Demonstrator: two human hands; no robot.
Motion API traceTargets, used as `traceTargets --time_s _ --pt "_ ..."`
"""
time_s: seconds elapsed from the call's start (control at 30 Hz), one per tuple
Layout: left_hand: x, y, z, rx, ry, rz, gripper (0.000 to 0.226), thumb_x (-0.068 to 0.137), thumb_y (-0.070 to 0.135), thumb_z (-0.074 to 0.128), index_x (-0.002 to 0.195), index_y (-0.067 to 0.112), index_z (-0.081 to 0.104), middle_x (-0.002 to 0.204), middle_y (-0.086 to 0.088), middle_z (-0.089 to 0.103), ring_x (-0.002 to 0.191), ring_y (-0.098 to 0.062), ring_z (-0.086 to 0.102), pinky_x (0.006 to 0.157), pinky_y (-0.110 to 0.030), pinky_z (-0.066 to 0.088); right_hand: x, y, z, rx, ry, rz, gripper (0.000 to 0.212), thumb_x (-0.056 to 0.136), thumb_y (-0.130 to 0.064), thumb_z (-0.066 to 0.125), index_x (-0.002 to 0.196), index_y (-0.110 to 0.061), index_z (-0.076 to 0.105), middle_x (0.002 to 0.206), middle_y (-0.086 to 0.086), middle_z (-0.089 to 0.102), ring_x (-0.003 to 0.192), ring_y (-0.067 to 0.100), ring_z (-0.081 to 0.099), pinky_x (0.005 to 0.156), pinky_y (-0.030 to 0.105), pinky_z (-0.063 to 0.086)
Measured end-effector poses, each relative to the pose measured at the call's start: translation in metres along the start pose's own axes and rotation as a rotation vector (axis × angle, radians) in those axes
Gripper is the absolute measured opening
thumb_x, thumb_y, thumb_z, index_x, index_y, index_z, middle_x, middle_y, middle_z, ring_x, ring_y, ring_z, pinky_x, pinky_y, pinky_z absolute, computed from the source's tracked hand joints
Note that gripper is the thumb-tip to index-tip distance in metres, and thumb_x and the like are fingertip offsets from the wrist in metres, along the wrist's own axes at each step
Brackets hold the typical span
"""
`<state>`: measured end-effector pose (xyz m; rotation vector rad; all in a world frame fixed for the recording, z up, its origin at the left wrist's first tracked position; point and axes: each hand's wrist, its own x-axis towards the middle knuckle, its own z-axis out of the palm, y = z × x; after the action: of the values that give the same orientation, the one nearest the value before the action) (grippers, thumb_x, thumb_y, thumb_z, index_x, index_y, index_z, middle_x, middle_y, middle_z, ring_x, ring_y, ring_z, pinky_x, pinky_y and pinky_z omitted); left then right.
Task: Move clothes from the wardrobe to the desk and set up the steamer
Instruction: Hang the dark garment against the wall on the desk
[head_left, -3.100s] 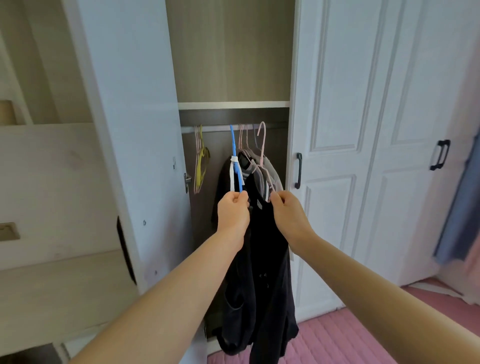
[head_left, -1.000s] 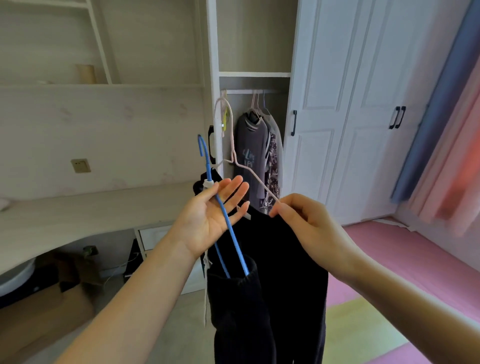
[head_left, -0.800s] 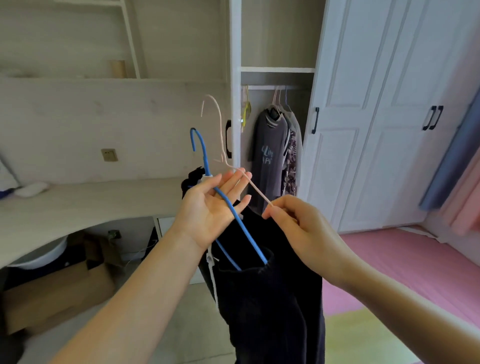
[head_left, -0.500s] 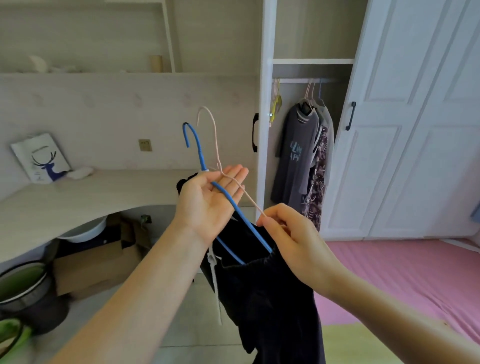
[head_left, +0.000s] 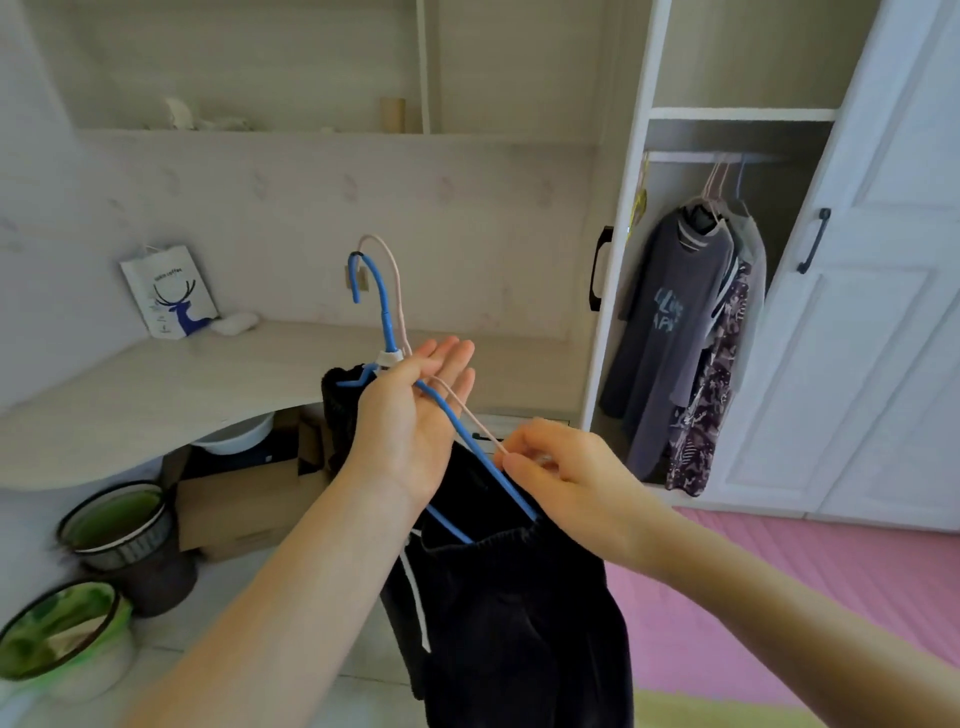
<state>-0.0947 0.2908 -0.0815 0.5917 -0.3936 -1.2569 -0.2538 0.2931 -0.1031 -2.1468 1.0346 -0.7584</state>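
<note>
Domestic bedroom, furnished.

Far right: a tall white panelled wardrobe (head_left: 878, 338) with black bar handles, one door open. On its rail hung a grey printed T-shirt (head_left: 667, 322) and a dark purple patterned garment (head_left: 709, 415).

Far left to centre: a built-in pale wood-grain desk (head_left: 156, 387) with a curved front edge met the wardrobe's side. A matching pale wall shelf (head_left: 260, 133) ran above it.

On the desk stood a white paper carrier bag with blue deer print (head_left: 169, 293).

Beneath the desk lay a brown cardboard box (head_left: 234, 512) and a white plastic basin (head_left: 239, 437).

Near left stood a dark round bin (head_left: 130, 556) and a white round bin with green lining (head_left: 67, 654).

A pink quilted floor mat (head_left: 779, 597) covered the floor at right.
</note>
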Motion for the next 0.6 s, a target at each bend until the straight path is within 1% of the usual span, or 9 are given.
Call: traceTargets --time_s 0.1,0.17,0.23,0.33,0.37,0.4,0.47,0.53,0.6 --pt "0.020 0.013 -0.018 0.035 0.056 0.061 0.023 0.094 -0.003 0.041 0.113 0.002 0.053 0.126 -0.015 0.059 0.111 -0.024 0.063 0.101 -0.035 0.046 0.037 -0.011 0.015 -0.103 -0.070 -0.015 0.022 0.097 -0.025 0.046 0.115 -0.021 0.059 0.110 -0.007 0.064 0.098 0.009 0.060 0.085 0.025 0.050" --pt "0.034 0.022 -0.029 0.055 0.083 0.097 0.030 0.094 -0.003 0.043 0.123 0.000 0.049 0.127 -0.014 0.058 0.112 -0.023 0.062 0.098 -0.033 0.047 0.063 -0.021 0.028 -0.098 -0.091 -0.009 0.029 0.098 -0.026 0.045 0.126 -0.020 0.051 0.116 -0.005 0.062 0.104 0.012 0.059 0.085 0.022 0.047" --pt "0.048 0.033 -0.040 0.086 0.115 0.134 0.038 0.093 -0.001 0.047 0.131 -0.001 0.046 0.126 -0.013 0.058 0.112 -0.020 0.061 0.096 -0.030 0.047 0.089 -0.030 0.045 -0.085 -0.102 -0.011 0.027 0.097 -0.028 0.047 0.122 -0.020 0.053 0.110 -0.003 0.065 0.100 0.016 0.061 0.085 0.029 0.051" --pt "0.072 0.059 -0.058 0.225 0.155 0.170 0.038 0.092 0.007 0.055 0.130 0.006 0.050 0.118 -0.008 0.061 0.107 -0.015 0.061 0.085 -0.027 0.050 0.128 -0.042 0.073 -0.131 -0.116 -0.018 0.022 0.093 -0.032 0.052 0.110 -0.019 0.057 0.098 0.003 0.067 0.089 0.021 0.063 0.079 0.038 0.051" --pt "0.080 0.067 -0.066 0.289 0.167 0.174 0.037 0.091 0.010 0.056 0.128 0.010 0.052 0.120 -0.005 0.060 0.109 -0.014 0.059 0.087 -0.029 0.049 0.141 -0.044 0.083 -0.147 -0.120 -0.024 0.022 0.092 -0.031 0.054 0.109 -0.018 0.056 0.096 0.004 0.067 0.087 0.022 0.062 0.078 0.038 0.051" --pt "0.089 0.076 -0.074 0.353 0.178 0.180 0.036 0.091 0.012 0.057 0.126 0.014 0.053 0.126 -0.002 0.058 0.116 -0.015 0.056 0.096 -0.035 0.047 0.155 -0.047 0.092 -0.156 -0.122 -0.028 0.022 0.092 -0.031 0.055 0.110 -0.018 0.055 0.094 0.004 0.067 0.086 0.021 0.062 0.077 0.038 0.051" --pt "0.103 0.092 -0.089 0.459 0.211 0.205 0.035 0.091 0.016 0.058 0.126 0.018 0.053 0.133 0.004 0.054 0.125 -0.015 0.050 0.108 -0.045 0.037 0.179 -0.053 0.108 -0.166 -0.109 -0.048 0.021 0.092 -0.030 0.055 0.109 -0.017 0.054 0.090 0.005 0.068 0.083 0.022 0.063 0.075 0.039 0.051" --pt "0.115 0.108 -0.103 0.519 0.234 0.227 0.032 0.092 0.018 0.058 0.124 0.020 0.054 0.129 0.010 0.054 0.124 -0.013 0.050 0.111 -0.045 0.034 0.202 -0.057 0.123 -0.178 -0.094 -0.075 0.018 0.093 -0.029 0.053 0.107 -0.017 0.053 0.084 0.004 0.068 0.076 0.023 0.062 0.068 0.038 0.050" --pt "0.126 0.121 -0.118 0.554 0.245 0.236 0.033 0.092 0.019 0.058 0.125 0.016 0.055 0.121 0.013 0.056 0.115 -0.007 0.055 0.110 -0.043 0.036 0.222 -0.059 0.139 -0.213 -0.092 -0.100 0.016 0.095 -0.029 0.051 0.104 -0.016 0.053 0.076 0.001 0.063 0.067 0.019 0.056 0.058 0.033 0.044"
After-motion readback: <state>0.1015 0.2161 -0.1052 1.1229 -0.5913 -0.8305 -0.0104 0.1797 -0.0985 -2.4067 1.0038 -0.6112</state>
